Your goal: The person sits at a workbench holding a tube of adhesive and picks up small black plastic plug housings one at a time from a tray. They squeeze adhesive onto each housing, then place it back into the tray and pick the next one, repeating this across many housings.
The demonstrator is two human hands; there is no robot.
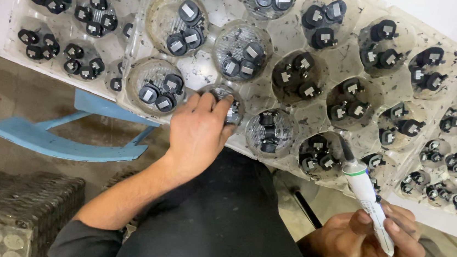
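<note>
1. The left hand (199, 134) sits just left of the frame's centre, forearm rising from the lower left, wrist a little bent, back of the hand toward the camera.
2. Its fingers (206, 103) curl forward over the near edge of a clear plastic tray (216, 12), resting on one round cup (225, 98) in the tray's front row — the fingers are bent and close together, laid on the cup's rim and contents; whether they pinch one of the small parts I cannot tell.
3. The right hand (375, 240) is in the lower right of the frame, palm up, fingers wrapped round a white pen-shaped tool (368, 198) with a green band and a dark tip; the thumb presses across the barrel — a firm, closed hold.
4. The tool slants up and left, its tip reaching the tray's near edge, right of centre.
5. The tray spans the upper frame, its round cups each holding a few small black parts (185, 28) with pale square faces.
6. A light blue frame (62, 141) lies on the floor at the left; a dark woven basket (19, 193) occupies the lower left corner.
</note>
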